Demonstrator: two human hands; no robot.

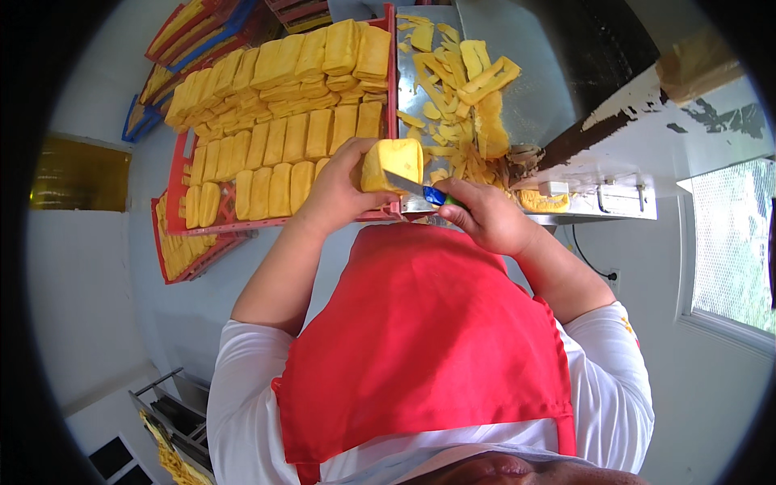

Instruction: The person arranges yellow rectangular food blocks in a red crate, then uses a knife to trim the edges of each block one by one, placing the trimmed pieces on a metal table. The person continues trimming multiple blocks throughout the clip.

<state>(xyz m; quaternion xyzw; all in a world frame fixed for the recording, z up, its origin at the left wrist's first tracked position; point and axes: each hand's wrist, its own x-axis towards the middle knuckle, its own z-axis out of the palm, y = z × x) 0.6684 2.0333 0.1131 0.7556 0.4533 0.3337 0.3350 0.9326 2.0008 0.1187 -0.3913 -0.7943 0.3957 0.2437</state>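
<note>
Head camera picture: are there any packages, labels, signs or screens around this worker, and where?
No clear package, label, sign or screen shows.
Nearest to one: brown cardboard-like sheet, top right, on the white surface.
Small white boxy piece on the metal tray's front edge; too small to tell.

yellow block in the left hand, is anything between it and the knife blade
Nothing visible. The left hand holds the yellow block over the near edge of the red tray, and the knife in the right hand already has its blade against the block's lower side.
</note>
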